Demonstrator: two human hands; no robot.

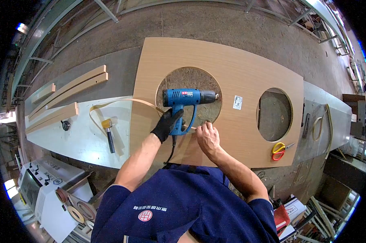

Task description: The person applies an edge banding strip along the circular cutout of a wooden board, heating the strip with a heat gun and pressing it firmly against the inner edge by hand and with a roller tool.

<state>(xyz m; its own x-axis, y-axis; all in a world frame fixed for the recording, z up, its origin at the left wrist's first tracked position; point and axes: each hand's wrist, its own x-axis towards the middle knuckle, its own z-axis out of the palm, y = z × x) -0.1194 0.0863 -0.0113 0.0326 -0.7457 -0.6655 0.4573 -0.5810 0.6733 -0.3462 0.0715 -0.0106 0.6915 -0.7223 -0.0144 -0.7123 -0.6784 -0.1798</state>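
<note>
My left hand (pixel 167 124), in a black glove, is wrapped round the handle of a blue heat gun (pixel 183 97), whose nozzle points right over the larger round hole of a wood-grain panel (pixel 239 69). My bare right hand (pixel 207 137) is closed at the lower rim of that hole, its fingertips on a thin wood-coloured edging strip (pixel 140 101). From there the strip runs left past the glove, partly hidden, and curls over the white table. A black cord hangs from the gun's handle.
Yellow-and-red scissors (pixel 279 152) lie near the panel's right front edge, below a second round hole. On the left stand a yellow-headed mallet (pixel 109 133), a black tape roll (pixel 65 125) and wooden strips (pixel 69 89). A white machine (pixel 49 190) is at the lower left.
</note>
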